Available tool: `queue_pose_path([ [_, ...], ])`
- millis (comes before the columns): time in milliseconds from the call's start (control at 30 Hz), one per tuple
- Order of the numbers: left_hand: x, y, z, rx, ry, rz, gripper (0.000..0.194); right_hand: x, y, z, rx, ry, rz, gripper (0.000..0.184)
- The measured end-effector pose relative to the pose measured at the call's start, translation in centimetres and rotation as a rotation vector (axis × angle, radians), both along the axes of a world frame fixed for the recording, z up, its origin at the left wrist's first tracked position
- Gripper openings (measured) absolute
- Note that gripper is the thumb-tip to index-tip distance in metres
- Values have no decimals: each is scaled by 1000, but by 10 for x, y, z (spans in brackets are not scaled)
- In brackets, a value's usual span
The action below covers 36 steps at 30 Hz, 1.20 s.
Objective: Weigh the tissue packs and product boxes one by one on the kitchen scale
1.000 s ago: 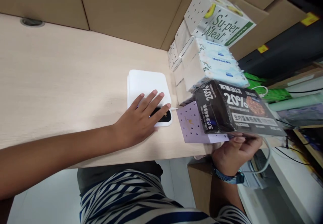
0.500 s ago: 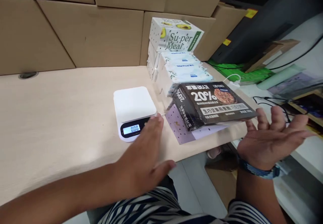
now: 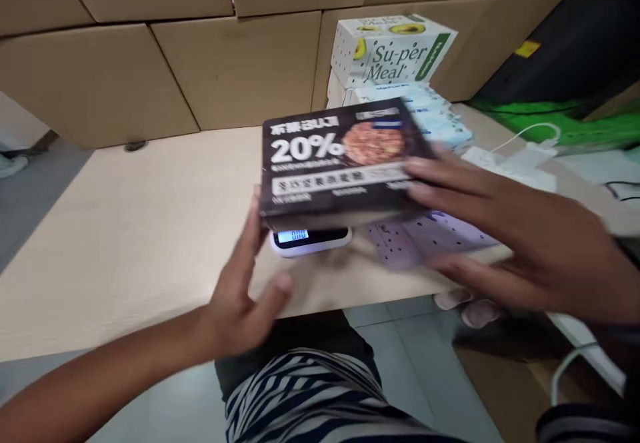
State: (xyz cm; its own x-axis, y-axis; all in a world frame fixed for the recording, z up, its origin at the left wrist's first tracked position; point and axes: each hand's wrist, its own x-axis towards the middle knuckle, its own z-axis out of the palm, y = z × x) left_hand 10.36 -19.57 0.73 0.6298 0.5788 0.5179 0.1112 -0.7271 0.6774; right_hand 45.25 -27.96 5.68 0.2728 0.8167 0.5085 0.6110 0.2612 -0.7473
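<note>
Head view: "20%" box [image 3: 330,170] was over scale [image 3: 313,247]; display [image 3: 293,236] read 0.00. "Su-per Meal" carton [image 3: 397,56] stood behind. Left hand [image 3: 240,310], grip loosely open, touched box's side; right hand [image 3: 525,236] overlapped its top, hold unclear.

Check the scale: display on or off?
On: the scale's display is lit blue and reads 0.00, visible below the black box's near edge.
</note>
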Motion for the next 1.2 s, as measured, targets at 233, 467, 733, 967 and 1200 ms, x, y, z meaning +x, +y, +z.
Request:
queue_pose_path([
  [233,10,60,-8,-673,-398,330,47,-36,103,-7,-297,-566,494,67],
  [467,9,85,-32,-512,-237,282,46,-38,103,5,-244,-1128,352,55],
  [733,-6,95,-69,-263,-100,59,52,-31,100,-5,-66,-1189,263,50],
  [967,-11,102,-71,-404,-136,17,54,-40,90,-9,34,-1042,87,57],
  [1200,-7,104,-71,-411,-215,-4,53,-33,83,5,-204,-1151,-105,101],
])
